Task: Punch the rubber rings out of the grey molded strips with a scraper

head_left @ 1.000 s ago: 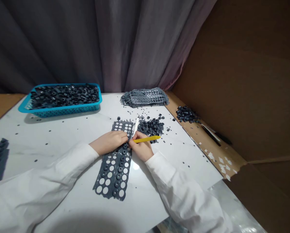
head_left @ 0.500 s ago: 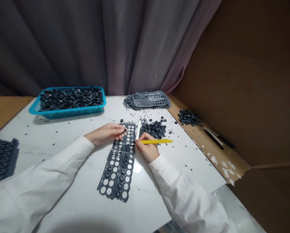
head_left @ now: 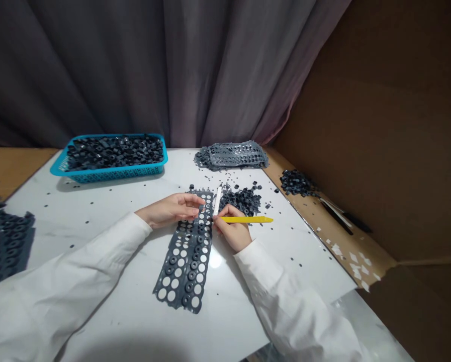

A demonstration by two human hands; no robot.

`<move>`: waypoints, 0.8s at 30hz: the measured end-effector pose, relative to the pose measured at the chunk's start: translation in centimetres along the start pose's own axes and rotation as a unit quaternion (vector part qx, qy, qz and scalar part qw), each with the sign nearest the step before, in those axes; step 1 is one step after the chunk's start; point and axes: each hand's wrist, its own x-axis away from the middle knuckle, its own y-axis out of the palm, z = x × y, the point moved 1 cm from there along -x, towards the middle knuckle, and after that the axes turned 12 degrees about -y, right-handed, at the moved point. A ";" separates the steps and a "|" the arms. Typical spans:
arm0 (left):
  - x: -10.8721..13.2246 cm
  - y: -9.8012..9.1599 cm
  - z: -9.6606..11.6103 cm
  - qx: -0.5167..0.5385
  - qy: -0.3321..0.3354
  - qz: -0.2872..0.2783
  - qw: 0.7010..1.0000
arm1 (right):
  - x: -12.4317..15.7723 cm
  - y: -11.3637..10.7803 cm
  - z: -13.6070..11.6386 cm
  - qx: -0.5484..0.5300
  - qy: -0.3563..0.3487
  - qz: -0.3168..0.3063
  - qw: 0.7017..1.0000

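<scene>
My left hand point(head_left: 174, 208) is over the upper left side of a long dark rubber sheet point(head_left: 183, 251). Its thumb and fingers are apart, with no piece visible between them. Round holes run in rows along the sheet, and several ring-shaped parts point(head_left: 189, 287) still sit in it. My right hand point(head_left: 235, 231), at the sheet's right edge, is closed on a yellow pen-like stick point(head_left: 250, 219) that points right. From the same fingertips a white stick point(head_left: 217, 200) reaches away from me; whether the two are joined I cannot tell.
Beyond my right hand lies a pile of small black parts point(head_left: 246, 201). A blue basket point(head_left: 112, 175) full of such parts stands at the back left. Punched sheets point(head_left: 238, 153) are stacked at the back. Another sheet point(head_left: 6, 241) lies left; dark pens point(head_left: 338, 216) lie right.
A small black piece was between my left fingertips; now those fingers have parted and the piece is out of sight. The left hand has shifted slightly right. My right hand keeps its grip.
</scene>
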 end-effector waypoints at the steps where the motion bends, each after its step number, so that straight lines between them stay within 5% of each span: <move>1: 0.0 0.1 0.1 0.001 0.000 0.001 1.000 | 0.0 0.0 0.1 0.002 -0.001 0.001 1.000; 7: -0.4 0.2 -0.1 0.035 0.036 0.011 0.999 | 0.1 0.3 0.7 0.034 0.013 -0.019 0.999; 10: -0.9 0.4 -0.7 -0.125 0.044 0.064 0.989 | 0.3 0.4 0.9 0.057 0.007 -0.037 0.998; 13: -1.0 0.8 -0.9 -0.387 0.137 0.112 0.905 | 0.4 0.4 0.9 0.073 -0.004 -0.049 0.996; 16: -0.9 1.2 -0.9 -0.535 0.202 0.085 0.816 | 0.5 0.4 0.7 0.088 -0.016 -0.059 0.994; 24: -0.7 1.7 -0.9 -0.624 0.219 0.045 0.748 | 0.5 0.6 0.4 0.115 -0.049 -0.067 0.990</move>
